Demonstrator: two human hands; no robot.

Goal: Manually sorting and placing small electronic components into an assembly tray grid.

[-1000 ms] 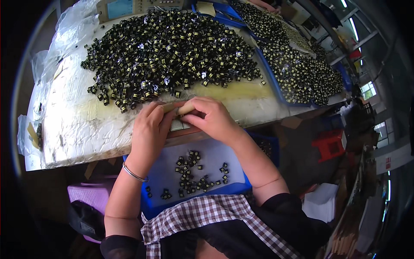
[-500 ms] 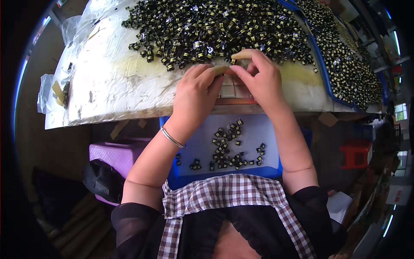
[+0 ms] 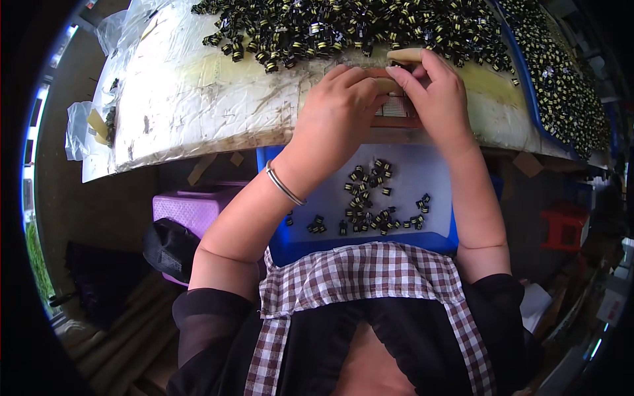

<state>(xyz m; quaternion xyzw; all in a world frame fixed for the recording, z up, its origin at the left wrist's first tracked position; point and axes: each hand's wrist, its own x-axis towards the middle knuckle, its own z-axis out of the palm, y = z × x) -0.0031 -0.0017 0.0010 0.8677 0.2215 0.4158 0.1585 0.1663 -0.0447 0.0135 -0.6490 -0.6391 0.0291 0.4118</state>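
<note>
My left hand (image 3: pixel 337 112) is curled over a small reddish-brown frame with a ribbed metal plate (image 3: pixel 396 107) at the table's near edge. Its fingertips point toward my right hand; whatever they pinch is hidden. My right hand (image 3: pixel 439 96) reaches over the frame's right side, thumb and forefinger closed around a small dark part, mostly covered by the fingers. Pale yellowish covers sit on some of the fingers. Just beyond both hands spreads a large pile of small black parts with yellow bands (image 3: pixel 317 33).
Below the table edge, a blue bin (image 3: pixel 454 218) holds more scattered banded parts. A blue-edged tray (image 3: pixel 528 86) full of similar parts lies at the right. A purple stool (image 3: pixel 188 210) with a black cap (image 3: pixel 168 247) stands at left, a red stool (image 3: pixel 564 228) at right.
The whole view has shifted, so the table and bin appear higher and further right. Both hands stay together over the ribbed plate, the left fingers now more curled over it.
</note>
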